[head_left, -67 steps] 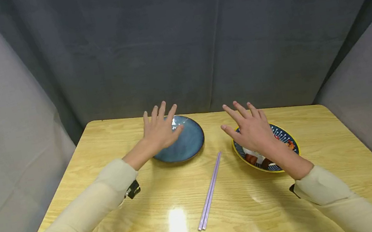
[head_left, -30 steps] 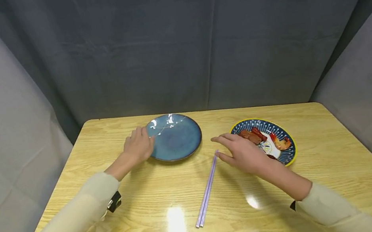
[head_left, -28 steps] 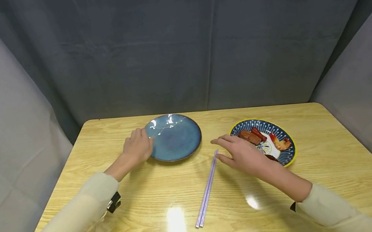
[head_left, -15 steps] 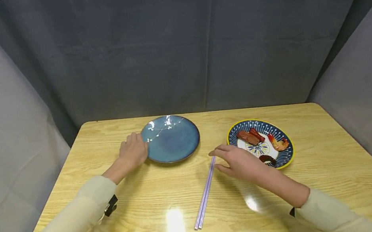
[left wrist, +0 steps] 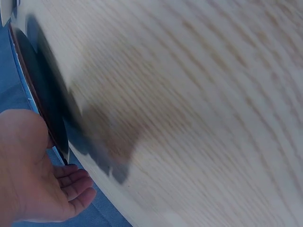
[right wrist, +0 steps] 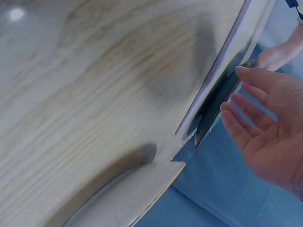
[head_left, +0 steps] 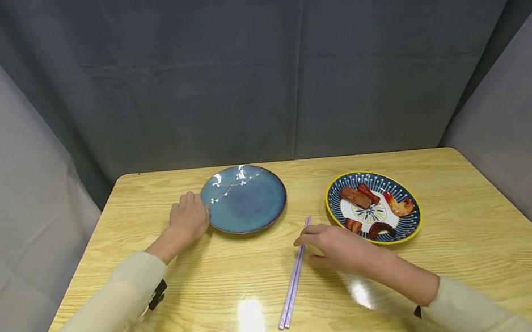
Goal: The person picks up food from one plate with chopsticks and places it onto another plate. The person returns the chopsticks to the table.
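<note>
The left hand (head_left: 189, 217) curls its fingers and thumb round the left rim of a round, glazed, blue ceramic plate (head_left: 248, 203); the right hand (head_left: 337, 244) hovers with fingers loosely bent and thumb apart, holding nothing, over the upper part of two slim, pale-purple chopsticks (head_left: 292, 288). A strip of light wooden table (head_left: 205, 313) lies between the hands, with more wood left of the left hand out to the side edge; the far edge runs just beyond the blue plate, along a dark grey cloth curtain (head_left: 202, 83). Compared with half a second ago, the right hand has drawn nearer the person, uncovering a striped red-brown food piece (head_left: 354, 225) and the chopsticks' far tips. The chopsticks lie close together, slanting toward the person from under the right hand. Just beyond and right of that hand sits a blue-and-white patterned, yellow-rimmed plate (head_left: 412, 230) bearing food pieces
</note>
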### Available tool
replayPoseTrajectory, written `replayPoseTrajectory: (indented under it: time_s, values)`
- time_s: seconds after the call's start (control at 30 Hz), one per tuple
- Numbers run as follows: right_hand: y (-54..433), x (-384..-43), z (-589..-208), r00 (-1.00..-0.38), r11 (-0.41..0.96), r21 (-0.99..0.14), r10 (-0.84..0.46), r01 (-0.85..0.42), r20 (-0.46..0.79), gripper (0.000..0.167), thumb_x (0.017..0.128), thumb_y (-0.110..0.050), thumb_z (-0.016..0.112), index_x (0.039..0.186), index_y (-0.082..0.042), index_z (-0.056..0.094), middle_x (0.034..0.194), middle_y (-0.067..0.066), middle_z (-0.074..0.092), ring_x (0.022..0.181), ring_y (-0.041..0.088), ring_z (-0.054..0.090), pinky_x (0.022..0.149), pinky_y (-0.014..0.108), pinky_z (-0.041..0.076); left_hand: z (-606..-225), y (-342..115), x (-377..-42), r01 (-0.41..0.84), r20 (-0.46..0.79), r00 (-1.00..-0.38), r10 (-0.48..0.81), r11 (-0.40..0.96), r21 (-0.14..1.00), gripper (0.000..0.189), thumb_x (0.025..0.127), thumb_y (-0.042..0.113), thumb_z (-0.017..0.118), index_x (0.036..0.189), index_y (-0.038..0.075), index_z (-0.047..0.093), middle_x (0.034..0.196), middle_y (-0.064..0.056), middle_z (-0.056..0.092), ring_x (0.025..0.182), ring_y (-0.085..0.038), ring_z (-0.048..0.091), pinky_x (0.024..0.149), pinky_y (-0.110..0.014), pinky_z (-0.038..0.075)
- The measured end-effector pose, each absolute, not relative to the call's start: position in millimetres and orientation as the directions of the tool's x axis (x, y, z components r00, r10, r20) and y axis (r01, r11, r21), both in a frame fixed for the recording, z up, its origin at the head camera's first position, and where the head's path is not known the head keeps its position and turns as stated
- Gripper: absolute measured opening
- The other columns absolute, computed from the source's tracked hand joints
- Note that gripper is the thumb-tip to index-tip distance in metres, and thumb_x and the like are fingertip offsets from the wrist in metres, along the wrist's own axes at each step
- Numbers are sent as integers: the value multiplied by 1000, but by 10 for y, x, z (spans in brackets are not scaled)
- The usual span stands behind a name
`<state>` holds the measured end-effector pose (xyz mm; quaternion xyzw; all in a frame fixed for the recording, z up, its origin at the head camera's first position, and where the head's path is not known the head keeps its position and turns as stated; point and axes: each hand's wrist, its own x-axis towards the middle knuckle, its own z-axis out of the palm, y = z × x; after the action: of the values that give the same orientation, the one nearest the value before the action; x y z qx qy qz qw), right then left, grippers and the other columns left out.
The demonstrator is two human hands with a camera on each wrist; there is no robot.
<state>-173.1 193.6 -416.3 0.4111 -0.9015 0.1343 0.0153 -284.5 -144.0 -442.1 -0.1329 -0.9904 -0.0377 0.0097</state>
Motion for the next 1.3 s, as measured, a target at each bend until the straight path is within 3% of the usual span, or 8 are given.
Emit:
replayPoseTrajectory:
  time_s: [0.4,0.7,1.03,1.3]
  values:
    - [1767,-1656,-4272,-558,543,-162,-828,-824,61,35,80,3,71,109,-16,74,110,0,64,100,18,59,82,31,52,-4449,-1442,-2854,261,24,-965,260,963,62,39,105,23,41,114,-14,51,92,-16,42,91,-31,48,78,-47,48]
    - [1680,-1595,-4293,-516,512,-61,-855,-857,56,11,86,-11,77,95,-19,75,98,-6,66,92,14,60,75,28,53,-4460,-1450,-2865,265,33,-964,263,963,59,40,105,23,41,115,-14,51,92,-16,43,91,-32,48,78,-47,48]
    - [1570,-1540,-4282,-409,393,282,-913,-875,3,6,88,-18,73,84,-20,70,80,-6,59,74,11,60,55,24,49,-4452,-1438,-2867,253,0,-967,254,964,76,42,106,23,39,121,-14,48,95,-15,42,96,-32,47,83,-48,46]
    - [1544,-1499,-4284,-381,345,373,-924,-861,-25,6,89,-24,71,85,-22,68,78,-7,57,68,10,59,53,22,47,-4447,-1438,-2872,252,-1,-968,253,964,87,42,106,24,39,122,-14,48,97,-16,43,97,-32,47,83,-48,46]
